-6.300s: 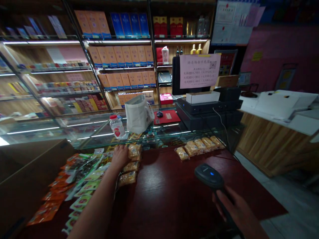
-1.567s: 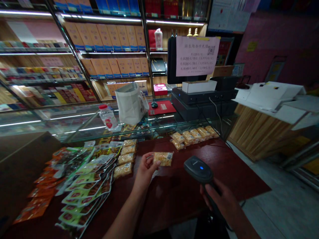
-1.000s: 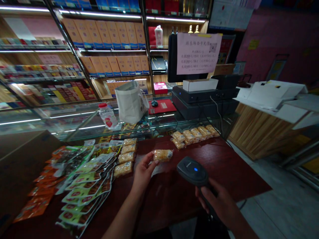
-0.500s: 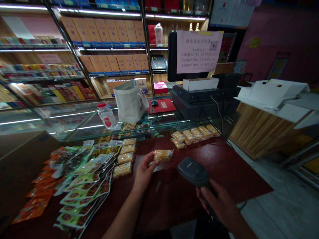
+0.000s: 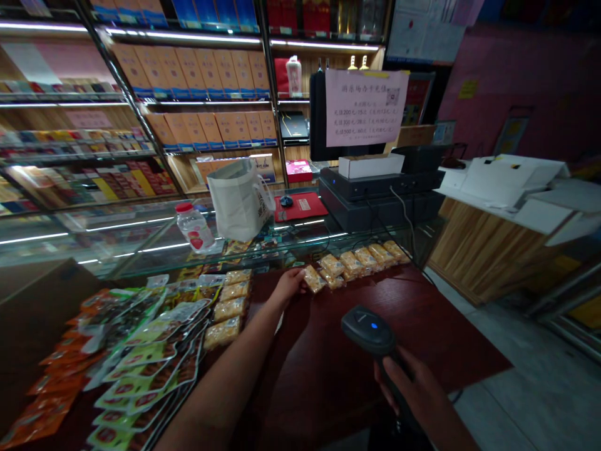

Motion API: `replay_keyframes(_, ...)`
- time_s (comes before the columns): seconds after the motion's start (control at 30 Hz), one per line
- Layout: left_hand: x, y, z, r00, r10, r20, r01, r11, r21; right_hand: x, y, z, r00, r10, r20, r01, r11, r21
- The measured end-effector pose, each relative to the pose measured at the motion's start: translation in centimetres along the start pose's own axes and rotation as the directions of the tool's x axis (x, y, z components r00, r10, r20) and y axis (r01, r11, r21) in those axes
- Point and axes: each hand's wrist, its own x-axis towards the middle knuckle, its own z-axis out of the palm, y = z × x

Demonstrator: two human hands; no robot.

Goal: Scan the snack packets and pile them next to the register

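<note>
Near the far edge of the dark red table [image 5: 323, 351], my left hand [image 5: 292, 283] pinches a small snack packet [image 5: 314, 279] in clear wrap. That packet is at the left end of a row of similar wrapped snacks [image 5: 366, 260]. My right hand [image 5: 408, 376] grips a barcode scanner [image 5: 369, 329] by its handle, over the table's front right part. A blue light glows on the scanner's head. Left of my left arm is a column of more wrapped snacks [image 5: 228, 308].
Green-and-white snack pouches [image 5: 150, 363] and orange packets [image 5: 56, 376] cover the left side beside a cardboard box [image 5: 37, 313]. A glass counter behind holds a red-capped jar [image 5: 193, 228], a white bag [image 5: 239, 200] and a screen with a paper sign [image 5: 364, 109].
My left hand has carried the snack packet away from me to the row's left end. A blue light now shows on the scanner, which stays in my right hand.
</note>
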Motion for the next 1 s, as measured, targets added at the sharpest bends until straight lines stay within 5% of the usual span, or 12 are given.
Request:
replay_keyframes(0.27, 5.1, 4.1, 5.3, 0.994, 0.045, 0.099, -0.051, 0.997, 0.063, 0.2, 0.3, -0.7, 0.996, 0.003, -0.094, -0.002, 1.0, 0.004)
replay_keyframes(0.67, 10.4, 5.0, 15.1, 0.983, -0.106, 0.153, 0.032, 0.905, 0.423, 0.8, 2.8, -2.2, 0.991, 0.057, -0.121, -0.048, 0.996, 0.07)
replay_keyframes(0.83, 9.3, 5.5, 15.5, 0.993, 0.03, 0.117, -0.09, 0.828, 0.553, -0.1, 2.1, -2.5, 0.989, 0.089, -0.118, -0.079, 0.993, 0.09)
replay_keyframes(1.0, 2.7, 5.5, 12.2, 0.94, 0.327, 0.101, -0.317, 0.72, 0.618, -1.6, 0.6, -2.6, 0.983, 0.041, -0.177, -0.039, 0.999, 0.015)
